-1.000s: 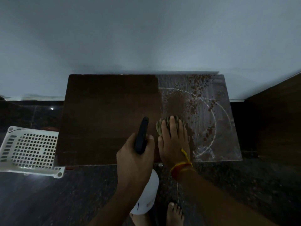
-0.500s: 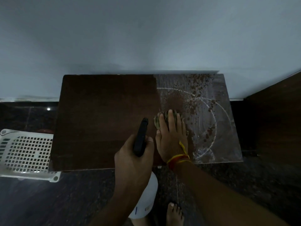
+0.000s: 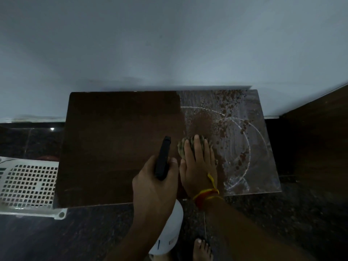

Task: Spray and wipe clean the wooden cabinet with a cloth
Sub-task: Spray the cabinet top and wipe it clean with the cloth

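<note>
Nearest me, my bare foot stands on the dark floor. Just above it my left hand has its grip clenched round the spray bottle, white body hanging below my fist and black nozzle aimed out over the wooden cabinet, so I judge another squirt is ready without my letting go. Right beside it my right hand, a red and yellow thread at the wrist, lies flat with straight fingers pressing the cloth onto the cabinet top, at the edge between the dark left half and the pale, streaked right half. Brown specks and white curved smears spread beyond the cloth, so wiping looks only partly done. A white perforated basket sits on the floor to my left; the grey wall rises behind. Compared with a second ago, my pressing hand and cloth lie farther from the near edge, and the basket has slid toward the left edge of view.
</note>
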